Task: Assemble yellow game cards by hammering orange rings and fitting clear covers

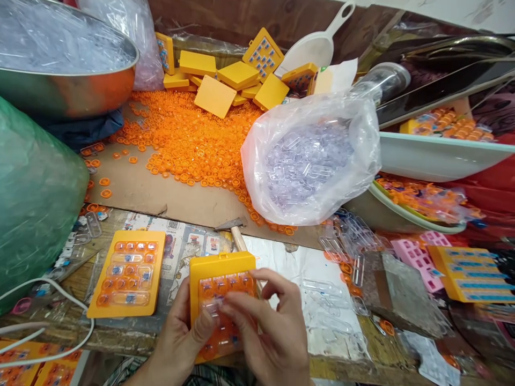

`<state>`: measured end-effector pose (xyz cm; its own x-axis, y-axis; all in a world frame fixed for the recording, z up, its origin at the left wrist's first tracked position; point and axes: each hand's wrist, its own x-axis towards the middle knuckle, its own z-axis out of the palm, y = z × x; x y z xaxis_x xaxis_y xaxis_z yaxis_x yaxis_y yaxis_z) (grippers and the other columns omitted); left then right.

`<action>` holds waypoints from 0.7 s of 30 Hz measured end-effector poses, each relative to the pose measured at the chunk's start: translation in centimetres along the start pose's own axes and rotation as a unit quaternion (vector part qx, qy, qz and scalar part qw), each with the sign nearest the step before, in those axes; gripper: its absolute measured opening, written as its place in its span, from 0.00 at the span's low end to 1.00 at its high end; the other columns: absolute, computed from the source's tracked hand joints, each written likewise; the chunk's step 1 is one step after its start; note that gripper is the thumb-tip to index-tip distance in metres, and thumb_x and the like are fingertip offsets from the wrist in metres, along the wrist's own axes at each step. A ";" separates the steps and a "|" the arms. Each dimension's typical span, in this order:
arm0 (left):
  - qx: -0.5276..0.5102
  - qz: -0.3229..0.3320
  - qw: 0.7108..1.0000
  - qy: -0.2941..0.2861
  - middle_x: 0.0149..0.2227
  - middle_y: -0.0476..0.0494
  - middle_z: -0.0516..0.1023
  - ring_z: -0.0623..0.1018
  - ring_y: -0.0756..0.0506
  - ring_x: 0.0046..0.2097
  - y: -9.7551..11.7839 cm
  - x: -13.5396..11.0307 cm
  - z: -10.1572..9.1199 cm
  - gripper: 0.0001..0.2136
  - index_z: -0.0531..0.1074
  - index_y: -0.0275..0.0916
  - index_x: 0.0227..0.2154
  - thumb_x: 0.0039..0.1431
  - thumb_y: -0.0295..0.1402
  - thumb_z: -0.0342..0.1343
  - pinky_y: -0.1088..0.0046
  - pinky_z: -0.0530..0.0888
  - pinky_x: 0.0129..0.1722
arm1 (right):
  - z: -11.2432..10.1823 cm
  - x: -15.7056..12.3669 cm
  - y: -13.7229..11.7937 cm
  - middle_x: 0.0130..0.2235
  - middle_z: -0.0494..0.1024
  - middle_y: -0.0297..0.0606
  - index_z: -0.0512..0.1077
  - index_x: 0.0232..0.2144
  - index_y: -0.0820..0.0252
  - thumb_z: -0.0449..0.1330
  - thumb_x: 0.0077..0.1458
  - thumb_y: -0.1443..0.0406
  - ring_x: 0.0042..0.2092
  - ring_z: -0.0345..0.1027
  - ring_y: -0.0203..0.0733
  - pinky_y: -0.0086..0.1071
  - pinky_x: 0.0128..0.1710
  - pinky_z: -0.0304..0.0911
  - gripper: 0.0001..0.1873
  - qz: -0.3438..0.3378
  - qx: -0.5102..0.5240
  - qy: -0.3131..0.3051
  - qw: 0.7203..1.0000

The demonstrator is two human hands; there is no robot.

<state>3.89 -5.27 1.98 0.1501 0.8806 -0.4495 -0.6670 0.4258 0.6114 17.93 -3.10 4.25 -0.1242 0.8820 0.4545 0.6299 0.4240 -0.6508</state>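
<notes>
My left hand [181,332] grips a yellow plastic panel [223,261] by its left side, the thumb lying over its face. Rows of orange round caps sit in the panel, with small dark blue parts under them. My right hand [269,321] is pinched over the middle of the panel, at a clear oblong plastic piece [213,305]; the fingertips partly cover it. Left of my hands lies a second yellow panel [126,273], fitted with orange caps and clear oblong pieces. Behind the held panel a wooden-handled hammer [238,236] is partly hidden.
A heap of orange caps [193,145] covers cardboard [177,195]. A plastic bag [257,177] holds clear oblong pieces. Yellow panels [237,75] are piled behind. A metal bowl [96,86] and green sack [36,203] stand left, a white cable [90,327] below. Basins [442,161] stand right.
</notes>
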 end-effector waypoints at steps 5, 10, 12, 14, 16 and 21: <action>0.057 0.022 0.998 0.006 0.44 0.42 0.79 0.78 0.41 0.44 0.5 -0.1 0.2 0.22 0.72 0.42 0.44 0.49 0.46 0.63 0.67 0.74 0.47 | -0.1 0.9 -0.1 0.53 0.65 0.42 0.55 0.53 0.47 0.66 0.49 0.62 0.50 0.68 0.46 0.38 0.44 0.70 0.32 0.254 0.265 -0.056 0.928; 0.098 0.036 0.994 0.019 0.44 0.44 0.79 0.78 0.41 0.43 1.0 0.1 0.6 0.18 0.72 0.41 0.44 0.52 0.42 0.63 0.68 0.74 0.45 | -0.4 1.5 -0.6 0.45 0.75 0.39 0.49 0.56 0.49 0.61 0.53 0.65 0.38 0.75 0.41 0.34 0.35 0.73 0.33 0.349 0.384 -0.127 0.845; 0.094 0.042 0.995 0.017 0.44 0.44 0.79 0.78 0.41 0.44 1.0 0.4 0.7 0.18 0.72 0.41 0.44 0.52 0.42 0.62 0.68 0.74 0.44 | 0.0 1.1 -0.6 0.44 0.75 0.39 0.51 0.55 0.50 0.61 0.53 0.65 0.38 0.75 0.41 0.34 0.36 0.73 0.31 0.336 0.363 -0.100 0.863; 0.093 0.046 0.994 0.018 0.44 0.44 0.79 0.77 0.41 0.45 0.9 0.6 0.8 0.16 0.73 0.40 0.42 0.52 0.41 0.62 0.69 0.74 0.45 | 0.6 0.5 -0.4 0.45 0.74 0.40 0.53 0.55 0.51 0.60 0.54 0.66 0.41 0.74 0.42 0.33 0.37 0.73 0.29 0.318 0.326 -0.070 0.888; 0.092 0.047 0.994 0.026 0.44 0.44 0.79 0.77 0.41 0.45 0.9 0.8 1.0 0.14 0.73 0.40 0.40 0.53 0.40 0.62 0.70 0.75 0.44 | 0.9 0.3 -0.3 0.47 0.73 0.42 0.53 0.56 0.52 0.60 0.55 0.65 0.44 0.74 0.43 0.33 0.37 0.73 0.29 0.304 0.288 -0.062 0.906; 0.012 -0.012 0.998 0.052 0.43 0.43 0.80 0.79 0.42 0.44 1.9 1.2 2.1 0.17 0.70 0.40 0.44 0.54 0.40 0.61 0.68 0.76 0.44 | -1.7 4.3 0.3 0.54 0.70 0.44 0.61 0.56 0.54 0.63 0.53 0.60 0.52 0.69 0.47 0.39 0.48 0.69 0.29 0.168 0.124 -0.098 0.973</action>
<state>4.33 -2.99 3.99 0.0879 0.8440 -0.5290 -0.6462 0.4525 0.6145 18.93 0.53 7.07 -0.1032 0.9913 0.0815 0.4591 0.1201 -0.8802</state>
